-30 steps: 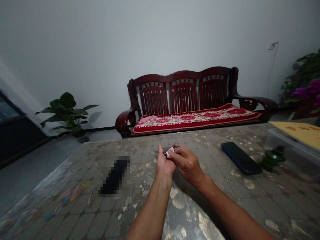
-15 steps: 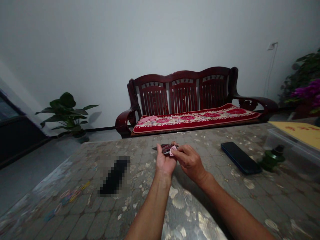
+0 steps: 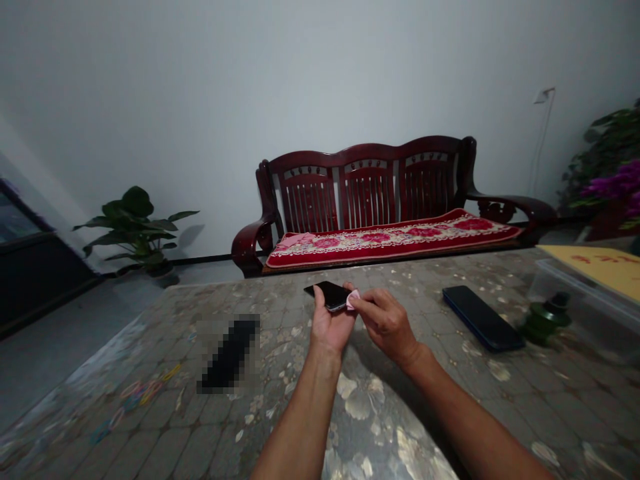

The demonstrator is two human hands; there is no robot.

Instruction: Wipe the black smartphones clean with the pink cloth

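Observation:
A dark smartphone (image 3: pixel 330 295) rests screen up in my left hand (image 3: pixel 332 328), with the thumb along its near left edge and fingertips at the far side. Between the fingers of my right hand (image 3: pixel 385 320) is a small pink cloth (image 3: pixel 353 300), pinched and held at the phone's right edge. Both hands are above the patterned tablecloth (image 3: pixel 285 360), near the middle of the view. The fingers beneath the phone are hidden.
At the right lie another phone (image 3: pixel 481 319), a green bottle (image 3: pixel 547 319) and a clear plastic box (image 3: pixel 590 310) under a yellow sheet (image 3: pixel 595 267). Leftward are a blurred-out dark object (image 3: pixel 230 353) and several coloured bands (image 3: pixel 145 390). A wooden bench (image 3: pixel 365 193) stands behind the table.
My right hand has moved the pink cloth slightly rightward, from over the phone's screen to its right edge. The phone's screen now looks plain black, where reddish reflections showed before.

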